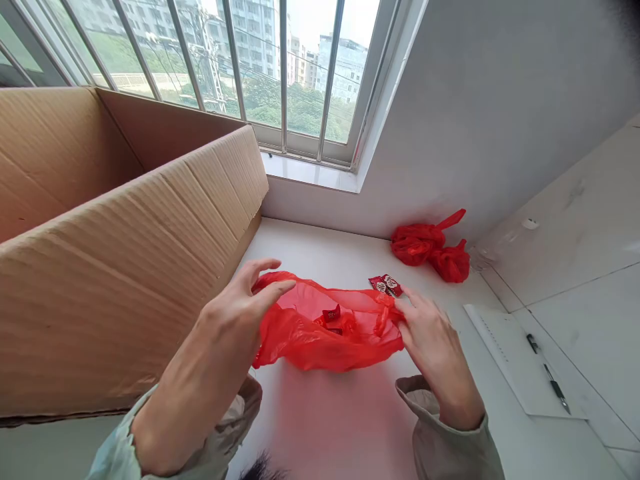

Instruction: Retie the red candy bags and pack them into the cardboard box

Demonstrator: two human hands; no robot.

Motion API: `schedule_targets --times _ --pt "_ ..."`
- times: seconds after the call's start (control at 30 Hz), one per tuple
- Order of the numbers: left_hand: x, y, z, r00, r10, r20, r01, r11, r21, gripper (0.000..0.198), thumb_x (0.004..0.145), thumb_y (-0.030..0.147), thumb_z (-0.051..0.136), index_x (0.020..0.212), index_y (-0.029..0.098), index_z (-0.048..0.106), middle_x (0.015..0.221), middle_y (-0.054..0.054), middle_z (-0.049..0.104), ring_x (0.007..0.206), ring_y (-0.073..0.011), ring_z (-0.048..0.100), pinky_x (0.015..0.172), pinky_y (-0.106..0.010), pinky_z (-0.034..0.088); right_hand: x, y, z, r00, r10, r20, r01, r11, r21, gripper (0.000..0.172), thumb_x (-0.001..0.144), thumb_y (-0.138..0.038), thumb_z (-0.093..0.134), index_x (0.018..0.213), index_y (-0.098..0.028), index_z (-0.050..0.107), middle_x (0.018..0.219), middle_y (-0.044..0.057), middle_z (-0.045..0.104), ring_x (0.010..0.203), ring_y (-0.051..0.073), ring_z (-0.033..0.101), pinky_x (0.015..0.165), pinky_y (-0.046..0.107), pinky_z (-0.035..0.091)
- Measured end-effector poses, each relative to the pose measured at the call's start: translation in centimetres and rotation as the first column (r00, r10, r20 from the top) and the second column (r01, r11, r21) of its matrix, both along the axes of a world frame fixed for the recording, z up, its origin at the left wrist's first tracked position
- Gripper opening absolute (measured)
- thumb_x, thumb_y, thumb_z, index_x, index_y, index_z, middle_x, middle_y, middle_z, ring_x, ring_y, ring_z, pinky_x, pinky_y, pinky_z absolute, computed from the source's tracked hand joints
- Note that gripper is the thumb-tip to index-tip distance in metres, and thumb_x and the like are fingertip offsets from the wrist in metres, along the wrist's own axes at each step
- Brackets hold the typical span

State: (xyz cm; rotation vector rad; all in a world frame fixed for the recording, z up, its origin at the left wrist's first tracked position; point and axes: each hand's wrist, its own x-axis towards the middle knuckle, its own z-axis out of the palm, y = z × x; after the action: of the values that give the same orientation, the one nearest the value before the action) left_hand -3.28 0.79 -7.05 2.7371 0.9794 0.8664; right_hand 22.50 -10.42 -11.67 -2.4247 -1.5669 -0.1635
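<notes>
A thin red plastic bag (310, 357) is spread open between my hands, its mouth facing up. Small dark-red wrapped packets (331, 313) lie inside it. My left hand (235, 313) holds the bag's left side; its thumb and forefinger are apart, and the other fingers are hidden behind the hand and plastic. On the right side, my right hand (430, 333) grips the bag's edge near a bunched, twisted part of the plastic. Just past the right fingertips, small red packets with pale labels (387, 285) lie on the white table (310, 237).
A large open cardboard box (150, 253) stands at left. Tied red plastic bags (417, 243) sit by the wall, next to a clear bottle (500, 247). White paper (505, 353) and a black pen (556, 387) are at right. A barred window (285, 80) is behind.
</notes>
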Motion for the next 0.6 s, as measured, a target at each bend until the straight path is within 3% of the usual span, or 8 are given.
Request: schedule_targets --times 0.07,0.13,0.2,0.27,0.33,0.47,0.53,0.6 --pt "0.7 0.3 0.3 0.987 0.014 0.159 -0.027 0.996 0.082 0.048 0.086 -0.002 0.036 0.109 0.025 0.069 0.127 -0.005 0.060 0.101 -0.0162 0.068 0.081 -0.028 0.059 0.3 0.1 0.6 0.977 -0.029 -0.212 0.061 0.987 0.146 0.031 0.089 -0.011 0.045 0.095 -0.024 0.072 0.089 0.005 0.074 0.072 0.021 0.066 0.066 0.032 0.050" --pt "1.4 0.5 0.6 0.939 0.021 0.343 -0.056 0.994 0.093 0.047 0.089 -0.001 0.037 0.103 0.028 0.071 0.122 -0.001 0.062 0.098 -0.0148 0.068 0.083 -0.029 0.058 0.4 0.0 1.1 0.906 0.013 -0.424 0.141 0.933 0.331 0.023 0.091 -0.020 0.050 0.097 -0.026 0.071 0.074 0.000 0.070 0.061 0.017 0.060 0.060 0.028 0.047" --pt "1.8 0.7 0.9 0.874 0.063 0.482 -0.100 0.994 0.052 0.043 0.093 0.003 0.040 0.097 0.031 0.072 0.119 0.001 0.063 0.102 -0.0166 0.068 0.085 -0.033 0.058 0.5 -0.3 1.5 0.788 0.176 -0.590 0.144 0.879 0.454 0.015 0.091 -0.030 0.058 0.098 -0.027 0.071 0.081 0.000 0.071 0.072 0.017 0.063 0.069 0.027 0.050" --pt "1.9 1.1 1.1 0.840 0.102 0.532 -0.133 0.991 0.019 0.038 0.097 0.009 0.042 0.094 0.032 0.071 0.118 0.001 0.064 0.108 -0.0192 0.066 0.086 -0.035 0.058 0.4 -0.6 1.9 0.619 0.330 -0.712 0.091 0.871 0.483 0.014 0.090 -0.037 0.063 0.097 -0.027 0.071 0.093 0.001 0.072 0.092 0.020 0.066 0.084 0.030 0.051" --pt "1.6 1.5 1.0 0.895 0.094 0.437 -0.110 0.994 0.012 0.032 0.099 0.014 0.042 0.100 0.031 0.070 0.120 -0.001 0.063 0.110 -0.0204 0.065 0.088 -0.036 0.057 0.3 -0.9 2.3 0.455 0.407 -0.792 -0.003 0.890 0.456 0.014 0.092 -0.038 0.063 0.096 -0.027 0.071 0.102 0.003 0.072 0.106 0.021 0.063 0.094 0.033 0.049" --pt "0.7 2.0 -0.1 1.000 0.003 0.019 -0.002 0.998 -0.064 0.034 0.101 0.034 0.046 0.132 0.023 0.058 0.144 -0.014 0.046 0.120 -0.0276 0.061 0.098 -0.042 0.055 -0.3 -1.3 2.9 0.227 0.428 -0.875 -0.210 0.899 0.385 0.020 0.093 -0.034 0.064 0.112 -0.030 0.065 0.103 0.002 0.070 0.107 0.019 0.061 0.096 0.033 0.048" --pt "0.3 1.5 -0.7 0.992 0.067 -0.103 -0.075 0.994 -0.078 0.055 0.096 0.040 0.055 0.146 0.021 0.043 0.157 -0.019 0.026 0.138 -0.0370 0.044 0.104 -0.048 0.050 -0.7 -1.5 3.0 0.161 0.434 -0.886 -0.286 0.880 0.379 0.038 0.092 -0.029 0.067 0.129 -0.034 0.058 0.105 0.001 0.070 0.104 0.018 0.062 0.095 0.032 0.048" --pt "0.0 0.8 -0.9 0.953 0.207 -0.221 -0.231 0.969 -0.092 0.075 0.091 0.036 0.063 0.156 0.023 0.027 0.163 -0.024 0.007 0.142 -0.0464 0.034 0.098 -0.056 0.051 -1.2 -1.5 2.9 0.081 0.464 -0.882 -0.353 0.841 0.410 0.057 0.091 -0.024 0.067 0.142 -0.038 0.046 0.121 0.003 0.067 0.097 0.017 0.063 0.093 0.034 0.050"
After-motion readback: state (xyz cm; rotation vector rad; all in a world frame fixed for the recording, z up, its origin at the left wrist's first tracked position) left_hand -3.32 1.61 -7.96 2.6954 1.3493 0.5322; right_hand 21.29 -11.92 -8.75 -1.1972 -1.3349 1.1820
